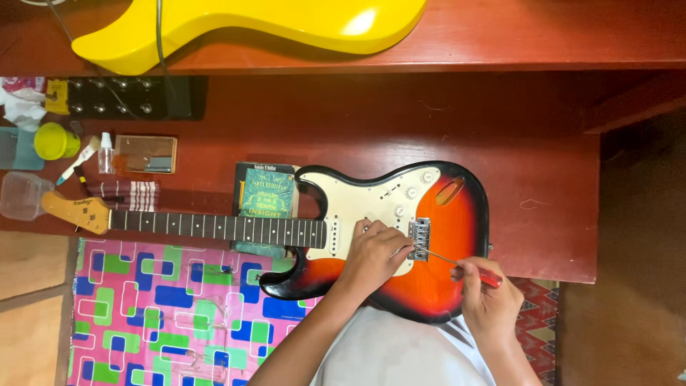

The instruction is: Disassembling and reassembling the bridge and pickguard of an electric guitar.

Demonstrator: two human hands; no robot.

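A sunburst electric guitar (pixel 457 214) with a cream pickguard lies flat across the red wooden desk (pixel 543 179), its neck (pixel 214 229) pointing left. My left hand (pixel 375 254) rests on the pickguard, its fingers touching the chrome bridge (pixel 420 238). My right hand (pixel 486 297) grips a red-handled screwdriver (pixel 468 268) whose thin shaft reaches up-left to the bridge's lower edge. The guitar carries no visible strings.
A green book (pixel 266 193) lies under the neck joint. At the left are a yellow cup (pixel 53 141), a small spray bottle (pixel 106 152), a clear tub (pixel 21 195) and a black pedal board (pixel 121 96). A yellow guitar body (pixel 271 21) lies on the upper shelf. Patterned cloth (pixel 164 307) lies below.
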